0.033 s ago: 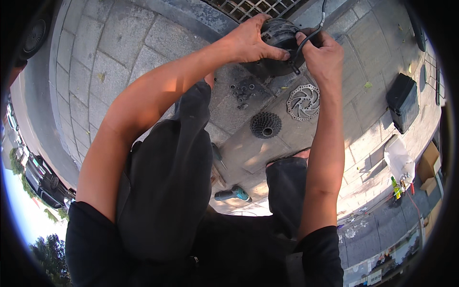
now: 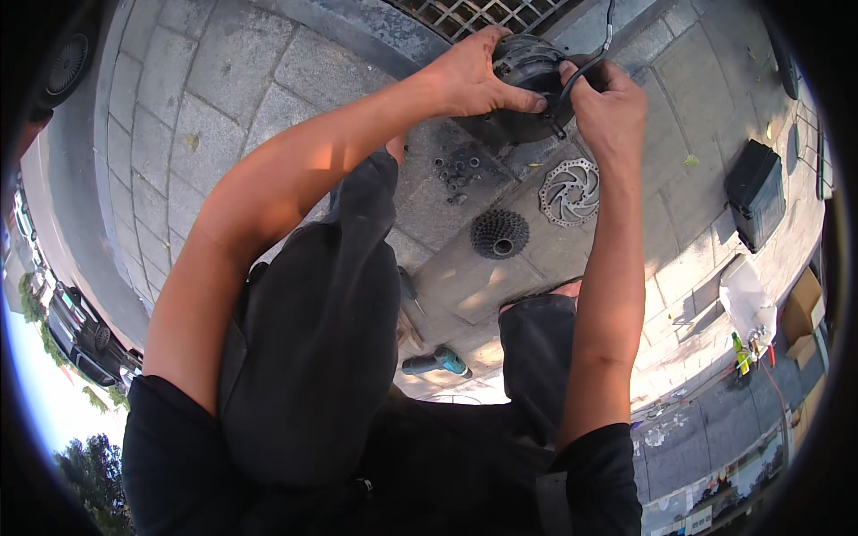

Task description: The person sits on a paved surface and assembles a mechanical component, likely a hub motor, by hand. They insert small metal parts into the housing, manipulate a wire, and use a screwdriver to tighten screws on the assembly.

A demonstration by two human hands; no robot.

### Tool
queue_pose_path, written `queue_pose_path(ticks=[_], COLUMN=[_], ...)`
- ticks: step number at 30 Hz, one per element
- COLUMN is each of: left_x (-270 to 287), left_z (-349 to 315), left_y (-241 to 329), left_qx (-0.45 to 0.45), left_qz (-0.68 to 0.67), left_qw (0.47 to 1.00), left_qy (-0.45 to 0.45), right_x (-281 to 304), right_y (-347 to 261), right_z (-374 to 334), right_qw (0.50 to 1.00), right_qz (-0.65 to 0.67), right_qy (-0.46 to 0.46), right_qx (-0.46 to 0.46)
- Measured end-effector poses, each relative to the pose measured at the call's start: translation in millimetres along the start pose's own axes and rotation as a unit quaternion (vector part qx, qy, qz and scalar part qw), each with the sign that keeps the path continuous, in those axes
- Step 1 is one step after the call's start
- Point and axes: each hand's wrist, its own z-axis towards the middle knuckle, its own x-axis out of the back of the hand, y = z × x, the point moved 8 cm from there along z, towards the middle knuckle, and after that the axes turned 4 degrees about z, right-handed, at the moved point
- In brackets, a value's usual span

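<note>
A dark, round hub motor (image 2: 525,59) is at the top of the view, by the metal grating. My left hand (image 2: 474,79) grips its left side, thumb across the near edge. A black cable (image 2: 592,62) comes down from above to the hub's right side. The thumb and fingers of my right hand (image 2: 610,109) are closed on that cable close to the hub; some fingers are hidden behind it. On the paving nearer me lie several small nuts and washers (image 2: 461,171), a black sprocket cassette (image 2: 499,234) and a silver brake disc (image 2: 569,193).
A teal and black power drill (image 2: 438,361) lies between my legs, with a dark-handled tool (image 2: 408,284) beside my left leg. A black case (image 2: 755,192) stands at the right, and an open cardboard box (image 2: 802,308) farther down. The grating (image 2: 487,13) borders the far edge.
The whole view has shifted very slightly. Both hands keep the same hold on the hub motor and its cable.
</note>
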Motion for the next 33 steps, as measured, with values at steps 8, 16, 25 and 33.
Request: queue_pose_path(ticks=[8, 16, 25, 33], left_x=[-5.4, -5.5, -5.9, -4.8], left_z=[-7.8, -5.1, -4.7, -5.7], left_y=[2.7, 0.7, 3.4, 1.3], left_qx=[0.017, 0.015, 0.003, 0.018], left_qz=[-0.035, -0.005, -0.036, -0.056], left_qw=[0.999, 1.000, 0.999, 0.998], left_qy=[-0.035, -0.016, -0.009, -0.020], right_x=[0.3, 3.3, -0.3, -1.8], right_y=[-10.5, -10.7, -38.2, -35.5], right_z=[-10.3, -14.8, -22.8, -23.9], right_qw=[0.998, 0.997, 0.972, 0.978], right_qz=[-0.066, -0.067, -0.171, -0.158], right_qy=[0.005, 0.011, 0.041, 0.022], right_qx=[-0.008, -0.028, 0.156, 0.131])
